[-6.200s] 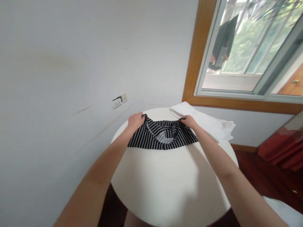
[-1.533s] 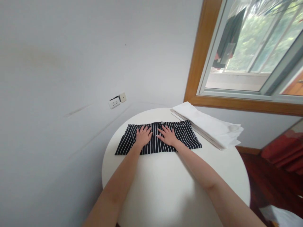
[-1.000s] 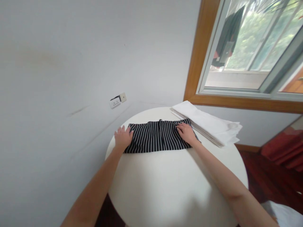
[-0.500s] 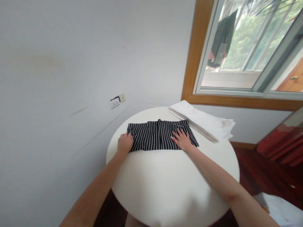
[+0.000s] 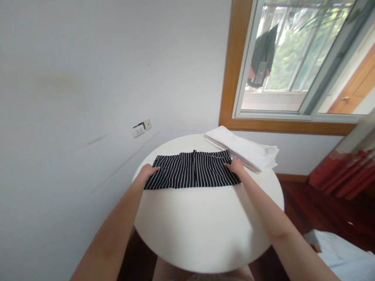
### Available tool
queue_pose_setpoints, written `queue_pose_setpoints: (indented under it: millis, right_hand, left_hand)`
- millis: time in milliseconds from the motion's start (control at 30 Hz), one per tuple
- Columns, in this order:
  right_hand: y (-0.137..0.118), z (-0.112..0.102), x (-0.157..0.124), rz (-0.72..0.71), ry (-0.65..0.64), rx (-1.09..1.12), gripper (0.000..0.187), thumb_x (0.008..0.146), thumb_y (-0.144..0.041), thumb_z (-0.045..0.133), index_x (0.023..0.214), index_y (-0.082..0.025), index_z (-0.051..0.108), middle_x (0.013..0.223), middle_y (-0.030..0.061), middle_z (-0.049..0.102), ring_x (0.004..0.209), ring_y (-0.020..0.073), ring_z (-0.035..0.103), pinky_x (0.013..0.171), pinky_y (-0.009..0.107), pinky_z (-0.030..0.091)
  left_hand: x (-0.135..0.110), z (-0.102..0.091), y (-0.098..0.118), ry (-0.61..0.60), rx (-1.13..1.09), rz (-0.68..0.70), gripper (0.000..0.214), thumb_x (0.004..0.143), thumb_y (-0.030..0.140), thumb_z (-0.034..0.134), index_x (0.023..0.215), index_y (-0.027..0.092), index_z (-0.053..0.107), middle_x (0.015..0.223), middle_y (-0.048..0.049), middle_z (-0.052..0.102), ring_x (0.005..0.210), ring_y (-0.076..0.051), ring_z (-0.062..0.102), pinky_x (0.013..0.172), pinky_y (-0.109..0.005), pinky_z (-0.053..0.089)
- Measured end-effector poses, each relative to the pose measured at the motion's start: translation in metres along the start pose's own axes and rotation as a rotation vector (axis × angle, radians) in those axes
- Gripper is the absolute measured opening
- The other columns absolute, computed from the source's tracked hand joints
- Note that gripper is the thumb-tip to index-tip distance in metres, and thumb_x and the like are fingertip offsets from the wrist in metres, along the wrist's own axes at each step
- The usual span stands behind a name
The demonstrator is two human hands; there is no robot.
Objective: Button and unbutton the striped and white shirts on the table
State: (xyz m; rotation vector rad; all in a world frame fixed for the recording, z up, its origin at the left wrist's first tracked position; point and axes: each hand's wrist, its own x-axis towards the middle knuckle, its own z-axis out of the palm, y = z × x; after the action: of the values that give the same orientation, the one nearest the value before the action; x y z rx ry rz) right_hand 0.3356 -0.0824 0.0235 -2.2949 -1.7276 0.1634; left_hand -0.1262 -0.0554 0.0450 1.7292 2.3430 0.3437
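A black garment with white stripes [image 5: 187,171] lies flat and wide across the round white table [image 5: 202,226]; whether it is shorts or a skirt I cannot tell. Its left side edge is pinched by my left hand [image 5: 148,171], the thumb resting on top of the cloth and the other fingers mostly hidden at the edge. At the opposite end my right hand [image 5: 235,166] grips the right side edge the same way, thumb over the fabric. A dark seam runs down the middle of the cloth.
A folded stack of white cloth or paper [image 5: 243,147] lies at the table's back right, close to my right hand. Behind stands a white wall with a socket [image 5: 138,130]. A wood-framed window [image 5: 230,78] and a red curtain [image 5: 336,168] are on the right.
My right hand has gone from lying flat on the cloth to gripping its right edge. My left hand has shifted left to the left edge, and the cloth's lower left corner spreads farther out.
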Motion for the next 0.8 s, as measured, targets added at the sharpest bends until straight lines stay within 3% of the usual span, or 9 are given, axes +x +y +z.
queue_pose_setpoints:
  millis: [200, 333, 500, 700, 800]
  right_hand:
    - [-0.017, 0.008, 0.008, 0.008, 0.006, 0.069, 0.046, 0.083, -0.049, 0.054, 0.107, -0.01, 0.063, 0.104, 0.02, 0.066, 0.098, 0.0291, 0.063, 0.08, 0.038, 0.049]
    - [-0.03, 0.013, 0.007, -0.058, 0.058, 0.125, 0.039, 0.081, -0.036, 0.058, 0.111, -0.011, 0.061, 0.113, 0.0193, 0.062, 0.103, 0.0275, 0.061, 0.085, 0.034, 0.047]
    - [-0.037, 0.013, 0.003, -0.161, 0.098, 0.243, 0.035, 0.085, -0.024, 0.05, 0.118, -0.016, 0.055, 0.113, 0.0106, 0.065, 0.105, 0.0213, 0.06, 0.088, 0.028, 0.044]
    - [-0.02, -0.019, 0.004, -0.198, 0.197, 0.641, 0.034, 0.082, -0.032, 0.052, 0.111, -0.016, 0.057, 0.108, 0.0086, 0.066, 0.098, 0.0217, 0.061, 0.089, 0.033, 0.045]
    - [-0.003, -0.047, 0.002, -0.246, 0.249, 0.798, 0.036, 0.08, -0.036, 0.055, 0.111, -0.017, 0.058, 0.109, 0.007, 0.066, 0.099, 0.0209, 0.061, 0.091, 0.034, 0.045]
  left_hand:
    - [-0.006, 0.001, 0.018, 0.0, -0.008, 0.101, 0.034, 0.067, 0.034, 0.063, 0.093, 0.014, 0.069, 0.097, -0.0169, 0.071, 0.096, -0.034, 0.065, 0.076, -0.036, 0.049]
    - [-0.011, 0.005, 0.03, 0.021, -0.011, 0.195, 0.035, 0.068, 0.031, 0.058, 0.098, 0.017, 0.068, 0.104, -0.0136, 0.07, 0.102, -0.032, 0.062, 0.083, -0.036, 0.048]
    - [-0.012, 0.009, 0.045, -0.004, -0.016, 0.302, 0.035, 0.068, 0.023, 0.055, 0.101, 0.021, 0.068, 0.113, -0.0092, 0.068, 0.107, -0.027, 0.06, 0.091, -0.031, 0.045]
    - [-0.008, -0.009, 0.083, -0.002, -0.039, 0.347, 0.026, 0.068, 0.023, 0.054, 0.086, 0.02, 0.071, 0.1, -0.0076, 0.072, 0.102, -0.026, 0.063, 0.086, -0.03, 0.046]
    - [-0.012, -0.029, 0.112, -0.123, -0.194, 0.382, 0.021, 0.069, 0.028, 0.054, 0.079, 0.021, 0.071, 0.085, -0.0029, 0.073, 0.089, -0.023, 0.066, 0.076, -0.027, 0.05]
